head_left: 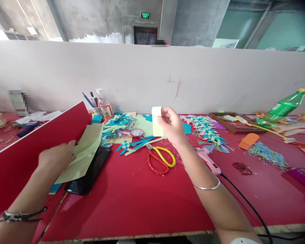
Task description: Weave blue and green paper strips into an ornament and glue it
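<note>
My right hand (174, 128) is raised over the middle of the table, pinching a pale yellow paper strip (157, 123) that curls over at its top. On the left, my left hand (56, 156) has its fingers closed at the edge of a larger pale yellow paper sheet (85, 152); some fingertips are hidden. Under that sheet lies a black phone (91, 174), partly covered. Scissors (160, 161) with one red and one yellow handle rest below my right hand. A heap of blue and pale yellow paper strips (118, 125) lies between my hands.
A red board (38, 149) leans at the left. A pink glue gun (208, 161) with a black cord lies beside my right forearm. Further right are a woven paper piece (205, 130), a wooden tray (234, 127), a tilted green bottle (282, 110) and blue tassel threads (266, 155).
</note>
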Available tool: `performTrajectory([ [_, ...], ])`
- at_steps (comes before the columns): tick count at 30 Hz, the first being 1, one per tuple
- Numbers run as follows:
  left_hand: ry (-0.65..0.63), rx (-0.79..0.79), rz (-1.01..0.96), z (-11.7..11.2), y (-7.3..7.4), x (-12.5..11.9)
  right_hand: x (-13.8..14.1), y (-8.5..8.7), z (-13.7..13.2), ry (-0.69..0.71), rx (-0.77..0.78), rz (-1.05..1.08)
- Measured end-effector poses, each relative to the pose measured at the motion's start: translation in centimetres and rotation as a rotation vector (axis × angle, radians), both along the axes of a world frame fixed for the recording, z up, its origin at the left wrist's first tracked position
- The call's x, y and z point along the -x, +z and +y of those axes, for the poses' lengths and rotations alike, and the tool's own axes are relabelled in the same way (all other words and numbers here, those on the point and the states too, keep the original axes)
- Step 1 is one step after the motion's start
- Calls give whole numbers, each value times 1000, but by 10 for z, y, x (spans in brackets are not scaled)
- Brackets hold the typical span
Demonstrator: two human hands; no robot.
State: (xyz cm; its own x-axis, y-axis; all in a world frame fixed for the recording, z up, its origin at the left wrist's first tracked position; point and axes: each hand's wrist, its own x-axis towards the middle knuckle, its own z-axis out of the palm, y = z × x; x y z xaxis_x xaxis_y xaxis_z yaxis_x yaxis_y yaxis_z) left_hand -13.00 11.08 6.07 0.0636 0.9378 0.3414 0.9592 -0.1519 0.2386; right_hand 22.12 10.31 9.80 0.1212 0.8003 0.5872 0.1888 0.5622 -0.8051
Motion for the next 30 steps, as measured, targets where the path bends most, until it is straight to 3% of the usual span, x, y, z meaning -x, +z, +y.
performTrajectory([
  [1, 22, -86, 139, -5, 2, -5, 0, 2, -3, -6, -18, -11],
  [3, -87, -186, 343, -16, 9, -23, -1, 7, -12, -39, -62, -87],
  [7, -407, -326, 262, -43, 23, -77, 5, 3, -42, -70, -191, -581],
  [10, -734, -474, 312, -68, 19, -116, 13, -22, -67, 44, -363, -1051],
  [14, -973, -361, 377, -88, -7, -147, 8, -62, -93, 85, -484, -1272],
  [20, -1084, -171, 401, -84, -47, -158, -26, -85, -120, 114, -380, -1434],
  [26, -932, 105, 364, -85, -52, -156, -50, -98, -127, 23, -284, -1383],
  [30, -905, 161, 341, -83, -55, -157, -52, -101, -129, -18, -184, -1395],
])
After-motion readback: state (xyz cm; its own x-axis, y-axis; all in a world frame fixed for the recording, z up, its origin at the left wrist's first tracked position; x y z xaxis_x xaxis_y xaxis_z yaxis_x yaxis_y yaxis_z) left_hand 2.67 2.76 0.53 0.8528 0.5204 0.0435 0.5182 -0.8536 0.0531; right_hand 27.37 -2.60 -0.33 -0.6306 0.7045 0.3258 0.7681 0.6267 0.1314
